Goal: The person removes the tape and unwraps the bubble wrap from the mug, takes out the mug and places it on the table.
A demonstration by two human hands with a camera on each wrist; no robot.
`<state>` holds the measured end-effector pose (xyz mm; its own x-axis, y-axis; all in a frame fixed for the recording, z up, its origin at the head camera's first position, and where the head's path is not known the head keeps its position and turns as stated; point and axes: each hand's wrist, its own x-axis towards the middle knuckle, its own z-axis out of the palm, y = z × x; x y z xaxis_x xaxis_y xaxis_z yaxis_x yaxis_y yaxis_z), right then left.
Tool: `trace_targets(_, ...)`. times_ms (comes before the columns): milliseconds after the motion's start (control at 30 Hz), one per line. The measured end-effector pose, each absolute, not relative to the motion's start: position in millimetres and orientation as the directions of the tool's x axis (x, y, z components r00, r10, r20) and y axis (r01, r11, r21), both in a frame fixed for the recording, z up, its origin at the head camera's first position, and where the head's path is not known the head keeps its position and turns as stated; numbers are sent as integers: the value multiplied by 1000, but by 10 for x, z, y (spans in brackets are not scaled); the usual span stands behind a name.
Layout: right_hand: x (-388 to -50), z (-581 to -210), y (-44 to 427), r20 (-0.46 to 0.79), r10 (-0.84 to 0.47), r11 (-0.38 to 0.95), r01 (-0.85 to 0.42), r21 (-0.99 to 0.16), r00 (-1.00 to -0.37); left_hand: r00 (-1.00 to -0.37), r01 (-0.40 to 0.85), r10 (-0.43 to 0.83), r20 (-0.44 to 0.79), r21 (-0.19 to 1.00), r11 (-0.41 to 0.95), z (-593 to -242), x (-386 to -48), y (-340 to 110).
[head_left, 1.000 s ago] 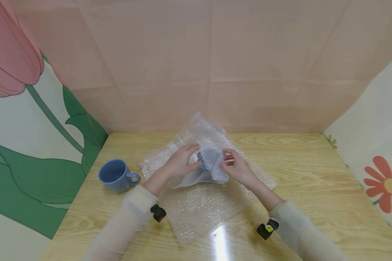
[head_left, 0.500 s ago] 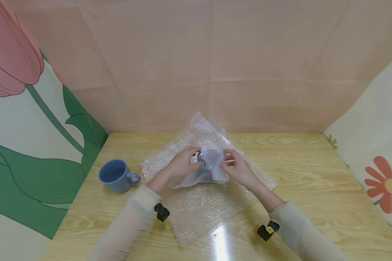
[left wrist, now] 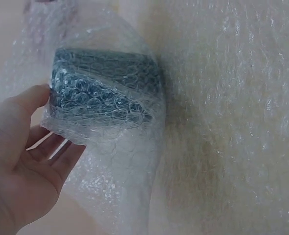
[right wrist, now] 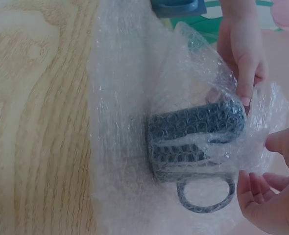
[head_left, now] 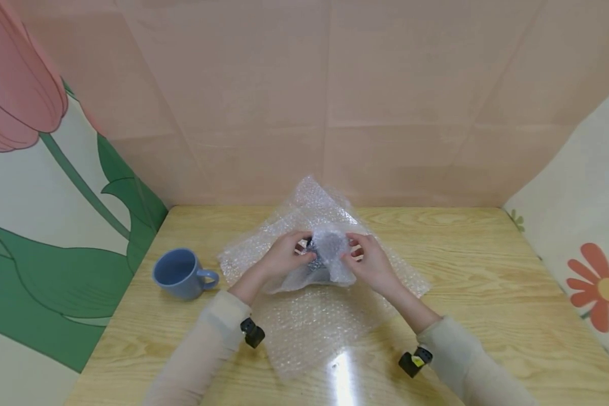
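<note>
A dark blue-grey mug (right wrist: pixel 198 120), partly covered by bubble wrap (head_left: pixel 304 327), lies on its side; its loop handle (right wrist: pixel 205 209) shows through the plastic in the right wrist view. My left hand (head_left: pixel 284 256) holds the wrap's edge at the mug's open end. In the left wrist view, the left thumb (left wrist: pixel 36 96) is at the rim, with the fingers bent beneath the film. Opposite it, my right hand (head_left: pixel 376 265) holds the folded wrap between thumb and fingers. The wrap hides part of the mug in the head view.
A second blue mug (head_left: pixel 188 286) stands upright left of the wrap, handle to the right. The wooden table (head_left: pixel 477 270) meets a pink-beige backdrop (head_left: pixel 264 113) behind. Flower-printed panels (head_left: pixel 45 270) flank both sides. Black cameras (head_left: pixel 254 334) sit on both wrists.
My left hand has shifted slightly right and down along the wrapped mug's end, its fingers now more bent. The right hand and the standing mug stay nearly in place.
</note>
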<state>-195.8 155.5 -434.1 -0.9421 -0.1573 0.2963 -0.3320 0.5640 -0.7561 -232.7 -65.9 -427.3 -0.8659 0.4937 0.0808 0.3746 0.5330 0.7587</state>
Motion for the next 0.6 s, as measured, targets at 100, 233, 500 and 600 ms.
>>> trace_targets(100, -1938, -4336, 1528, 357, -174, 576, -389, -719, -918, -869, 372, 487, 89, 768, 522, -4289, -2327, -654)
trace_targets(233, -1891, -4324, 1497, 424, -203, 595, -455, -662, -883, -871, 367, 482, 93, 776, 513, -4300, -2322, -651)
trace_targets(500, -1809, -4290, 1458, 467, -239, 649, -497, -575, -852, -882, 335, 466, 74, 794, 508, -4313, -2316, -657)
trace_targets(600, -1782, -4283, 1442, 485, -250, 659, -515, -549, -838, -885, 326, 460, 74, 803, 498, -4314, -2317, -657)
